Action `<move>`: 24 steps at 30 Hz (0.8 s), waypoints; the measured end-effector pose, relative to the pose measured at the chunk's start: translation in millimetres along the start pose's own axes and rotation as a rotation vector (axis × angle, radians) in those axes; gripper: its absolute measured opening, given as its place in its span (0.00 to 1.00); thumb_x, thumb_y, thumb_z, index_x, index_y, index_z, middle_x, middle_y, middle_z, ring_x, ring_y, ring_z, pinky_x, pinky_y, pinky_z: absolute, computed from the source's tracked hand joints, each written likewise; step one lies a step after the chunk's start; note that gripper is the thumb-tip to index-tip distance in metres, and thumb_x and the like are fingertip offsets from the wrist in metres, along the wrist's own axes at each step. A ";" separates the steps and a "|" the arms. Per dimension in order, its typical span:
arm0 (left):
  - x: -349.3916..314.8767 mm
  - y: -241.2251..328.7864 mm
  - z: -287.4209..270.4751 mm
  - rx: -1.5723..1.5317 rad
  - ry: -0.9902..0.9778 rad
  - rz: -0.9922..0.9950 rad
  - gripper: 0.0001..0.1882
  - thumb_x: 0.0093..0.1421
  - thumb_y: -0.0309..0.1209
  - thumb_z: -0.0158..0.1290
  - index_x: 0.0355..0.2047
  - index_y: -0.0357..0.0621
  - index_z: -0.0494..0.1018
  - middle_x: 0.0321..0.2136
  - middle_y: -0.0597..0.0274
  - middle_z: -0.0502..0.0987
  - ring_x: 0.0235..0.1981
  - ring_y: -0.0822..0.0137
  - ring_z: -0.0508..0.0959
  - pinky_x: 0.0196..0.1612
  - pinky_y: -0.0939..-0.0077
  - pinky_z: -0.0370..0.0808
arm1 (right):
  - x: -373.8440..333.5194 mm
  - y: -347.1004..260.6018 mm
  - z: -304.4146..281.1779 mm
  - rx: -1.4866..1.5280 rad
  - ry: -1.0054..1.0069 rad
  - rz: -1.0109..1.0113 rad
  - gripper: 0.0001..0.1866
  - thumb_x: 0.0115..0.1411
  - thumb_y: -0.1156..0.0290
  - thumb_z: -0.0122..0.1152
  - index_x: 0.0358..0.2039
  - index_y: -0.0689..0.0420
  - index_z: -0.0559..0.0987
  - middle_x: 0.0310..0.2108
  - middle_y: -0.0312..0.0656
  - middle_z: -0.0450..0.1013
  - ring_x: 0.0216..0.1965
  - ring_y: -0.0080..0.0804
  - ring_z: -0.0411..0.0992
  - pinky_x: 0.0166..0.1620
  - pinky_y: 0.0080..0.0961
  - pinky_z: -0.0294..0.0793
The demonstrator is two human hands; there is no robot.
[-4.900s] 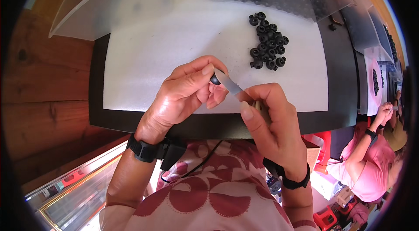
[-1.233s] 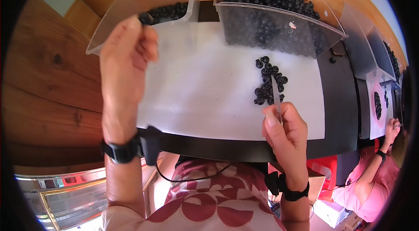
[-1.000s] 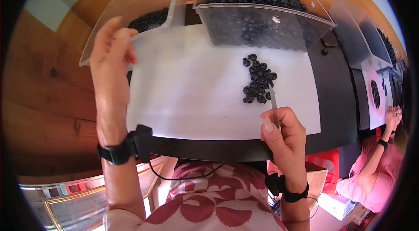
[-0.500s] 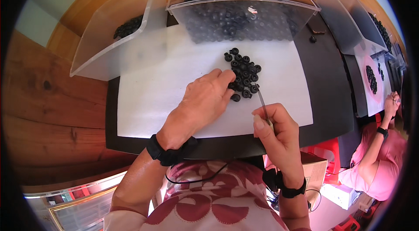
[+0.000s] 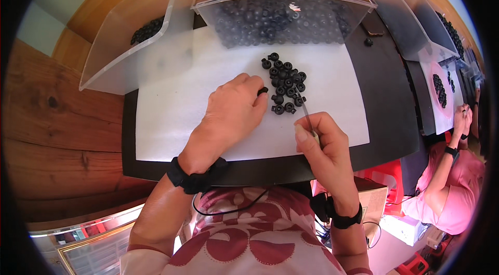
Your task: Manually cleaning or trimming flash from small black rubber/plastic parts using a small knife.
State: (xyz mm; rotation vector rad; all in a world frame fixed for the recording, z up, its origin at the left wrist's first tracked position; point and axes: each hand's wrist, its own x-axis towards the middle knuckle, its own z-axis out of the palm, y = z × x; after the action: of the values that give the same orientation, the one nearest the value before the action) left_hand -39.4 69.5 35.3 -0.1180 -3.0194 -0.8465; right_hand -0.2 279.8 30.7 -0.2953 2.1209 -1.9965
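On a white sheet [image 5: 171,129] lies a loose pile of small round black parts [image 5: 280,78], several with a central hole and a little knob, resembling cord locks. My left hand [image 5: 234,106] is closed at the pile's left side, pinching one black part [image 5: 262,91] between thumb and fingers, slightly apart from the pile. My right hand [image 5: 327,153], to the lower right, grips a thin metal tool [image 5: 305,111] between thumb and forefinger. The tool's narrow tip reaches the pile's right edge. Most of its handle is hidden in my palm.
Behind the sheet stands a clear bin [image 5: 283,20] heaped with black parts. A translucent bin [image 5: 119,56] at left holds fewer. Another bin [image 5: 410,20] stands right, beside a single black part [image 5: 368,42]. A co-worker's hands [image 5: 461,119] are at the far right.
My left hand has drawn back leftward from the pile with one black part in its fingers. The tool in my right hand stays close to the pile. The whole view has shifted slightly.
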 end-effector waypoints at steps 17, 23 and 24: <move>-55.8 -28.2 -37.3 -1.638 -0.393 -0.350 0.14 0.66 0.40 0.59 0.35 0.40 0.76 0.23 0.68 0.75 0.20 0.77 0.69 0.24 0.81 0.64 | 34.8 -17.8 57.7 -0.281 -0.149 -0.476 0.11 0.62 0.74 0.66 0.41 0.63 0.75 0.31 0.46 0.75 0.27 0.40 0.75 0.31 0.30 0.74; -60.8 -42.6 -41.8 -1.633 -0.446 -0.306 0.13 0.65 0.38 0.60 0.33 0.39 0.74 0.22 0.65 0.74 0.18 0.74 0.69 0.21 0.79 0.63 | 33.1 -26.5 61.4 -0.330 -0.214 -0.485 0.09 0.63 0.73 0.66 0.38 0.62 0.75 0.28 0.44 0.74 0.26 0.38 0.75 0.30 0.29 0.73; -61.7 -43.2 -42.6 -1.641 -0.458 -0.305 0.14 0.65 0.38 0.60 0.33 0.39 0.74 0.22 0.64 0.74 0.18 0.74 0.69 0.21 0.79 0.63 | 32.9 -26.3 62.8 -0.287 -0.220 -0.453 0.08 0.63 0.73 0.66 0.37 0.62 0.75 0.28 0.43 0.74 0.26 0.36 0.74 0.30 0.28 0.72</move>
State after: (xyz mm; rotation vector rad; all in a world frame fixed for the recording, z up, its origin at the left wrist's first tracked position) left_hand 18.2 6.2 47.9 0.1859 -1.6444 -3.2640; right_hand -13.5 208.7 52.8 -1.0764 2.3411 -1.7456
